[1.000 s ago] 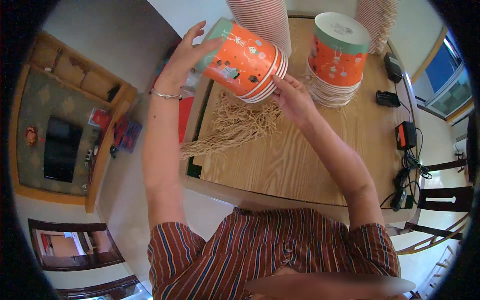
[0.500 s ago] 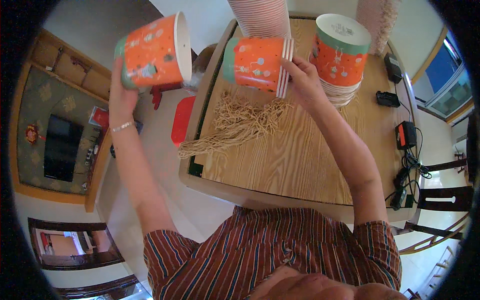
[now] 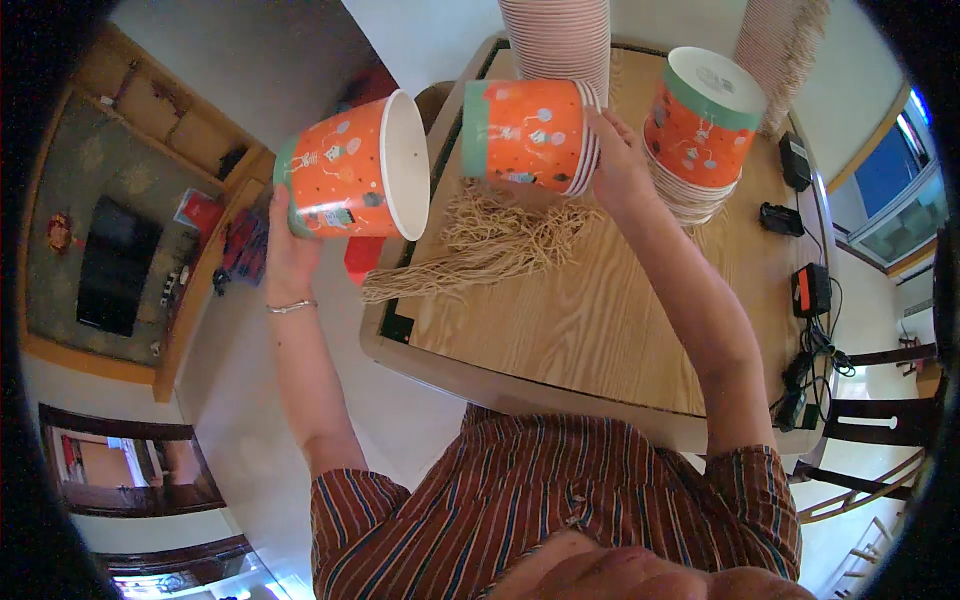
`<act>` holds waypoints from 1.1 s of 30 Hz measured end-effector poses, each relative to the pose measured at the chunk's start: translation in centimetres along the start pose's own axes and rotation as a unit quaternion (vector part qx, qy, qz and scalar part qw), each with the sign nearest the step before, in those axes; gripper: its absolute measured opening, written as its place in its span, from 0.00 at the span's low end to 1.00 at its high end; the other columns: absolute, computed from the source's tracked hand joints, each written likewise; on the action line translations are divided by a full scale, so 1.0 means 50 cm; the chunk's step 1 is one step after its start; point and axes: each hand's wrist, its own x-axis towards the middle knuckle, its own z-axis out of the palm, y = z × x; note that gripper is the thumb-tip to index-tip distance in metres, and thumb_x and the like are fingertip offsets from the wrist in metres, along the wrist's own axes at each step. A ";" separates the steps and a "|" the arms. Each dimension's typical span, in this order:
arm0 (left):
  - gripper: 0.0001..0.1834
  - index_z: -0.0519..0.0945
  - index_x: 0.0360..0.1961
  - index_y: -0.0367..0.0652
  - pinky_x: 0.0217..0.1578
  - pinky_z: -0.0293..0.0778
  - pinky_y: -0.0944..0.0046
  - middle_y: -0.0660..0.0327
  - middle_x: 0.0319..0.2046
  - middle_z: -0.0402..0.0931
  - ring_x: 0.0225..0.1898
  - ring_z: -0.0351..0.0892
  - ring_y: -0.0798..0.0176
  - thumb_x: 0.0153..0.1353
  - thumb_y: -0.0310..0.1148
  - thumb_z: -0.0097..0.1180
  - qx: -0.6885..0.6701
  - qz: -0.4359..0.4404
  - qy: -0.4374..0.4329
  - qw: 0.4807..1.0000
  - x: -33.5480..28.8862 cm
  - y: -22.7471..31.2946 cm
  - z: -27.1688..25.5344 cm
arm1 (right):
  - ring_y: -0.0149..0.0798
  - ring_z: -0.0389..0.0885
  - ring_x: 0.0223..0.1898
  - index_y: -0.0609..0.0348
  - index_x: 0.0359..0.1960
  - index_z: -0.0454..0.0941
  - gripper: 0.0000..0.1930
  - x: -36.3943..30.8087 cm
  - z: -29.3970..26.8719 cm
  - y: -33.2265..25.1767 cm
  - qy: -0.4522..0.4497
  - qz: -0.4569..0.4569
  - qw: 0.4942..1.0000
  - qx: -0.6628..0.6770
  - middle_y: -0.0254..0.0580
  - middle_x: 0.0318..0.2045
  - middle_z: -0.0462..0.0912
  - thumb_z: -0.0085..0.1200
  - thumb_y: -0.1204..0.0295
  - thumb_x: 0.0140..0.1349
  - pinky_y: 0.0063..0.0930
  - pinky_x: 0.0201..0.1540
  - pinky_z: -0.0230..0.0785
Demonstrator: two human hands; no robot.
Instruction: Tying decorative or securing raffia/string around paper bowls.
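An orange paper bucket (image 3: 340,170) with a green base lies sideways in my left hand (image 3: 292,240), its white mouth facing right. My fingers are closed around the base end, partly hidden behind it. My right hand (image 3: 622,165) grips the rims of a short stack of paper buckets (image 3: 530,135), also sideways, with the green base pointing left. Between the bucket and the stack there is a gap. Below the stack, a bundle of tan paper cords (image 3: 500,245) is spread on the wooden table (image 3: 560,330). Right of my right hand stands an upside-down stack of matching buckets (image 3: 700,130).
A tall column of nested white containers (image 3: 560,45) rises at the table's far edge, with another tall stack (image 3: 780,50) to its right. Black adapters (image 3: 810,290) and tangled cables (image 3: 815,360) lie along the right edge. A dark chair (image 3: 890,420) stands beyond it.
The bucket in my left hand has moved right and down, closer to the stack. My right hand still grips its stack, which sits slightly further right in view. The whole view has shifted a little.
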 end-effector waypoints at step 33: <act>0.41 0.54 0.71 0.49 0.67 0.55 0.45 0.58 0.70 0.55 0.69 0.57 0.54 0.65 0.66 0.35 -0.196 -0.286 -0.163 0.924 -0.274 -0.230 0.260 | 0.44 0.77 0.50 0.62 0.54 0.72 0.19 -0.256 -0.053 -0.181 -0.336 -0.199 0.735 -0.555 0.45 0.47 0.78 0.53 0.67 0.63 0.34 0.52 0.69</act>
